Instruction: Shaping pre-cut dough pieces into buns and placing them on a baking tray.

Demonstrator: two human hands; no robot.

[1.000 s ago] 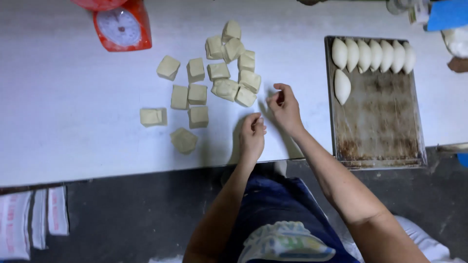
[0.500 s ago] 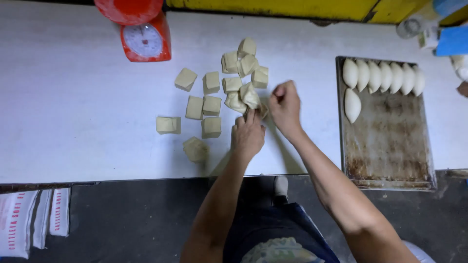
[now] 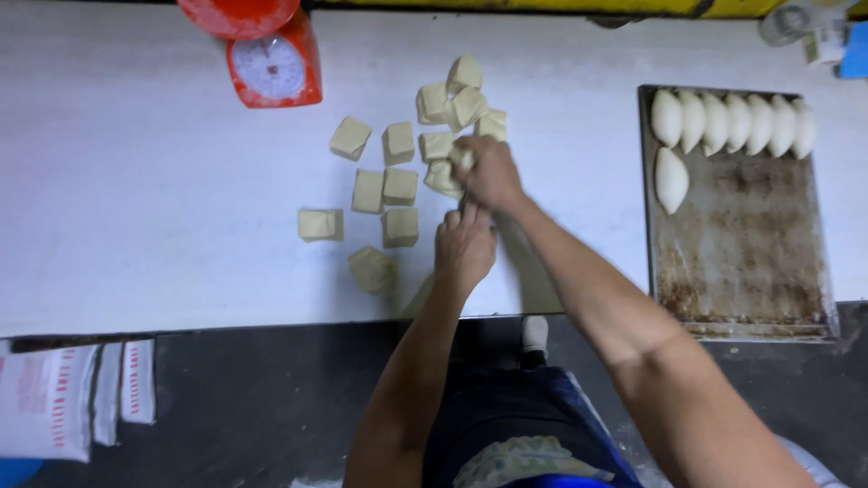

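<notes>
Several pale square dough pieces point(image 3: 398, 185) lie scattered on a white table point(image 3: 136, 208). My right hand point(image 3: 488, 170) reaches into the cluster, its fingers closed around one dough piece point(image 3: 459, 159). My left hand point(image 3: 465, 246) rests just below it on the table, fingers curled; whether it holds anything is hidden. A dark metal baking tray point(image 3: 750, 262) at the right carries several shaped white dough loaves point(image 3: 723, 122) along its far edge and one more loaf point(image 3: 671, 179) below them.
A red kitchen scale point(image 3: 271, 63) stands at the table's far edge. Folded white sacks with red print point(image 3: 72, 398) lie on the dark floor at the lower left. A blue object point(image 3: 854, 50) and a small container point(image 3: 785, 23) sit at the far right corner.
My right hand has moved from beside the left hand up into the dough cluster and closed on a piece. The view has shifted and the left hand has stayed near the table's front.
</notes>
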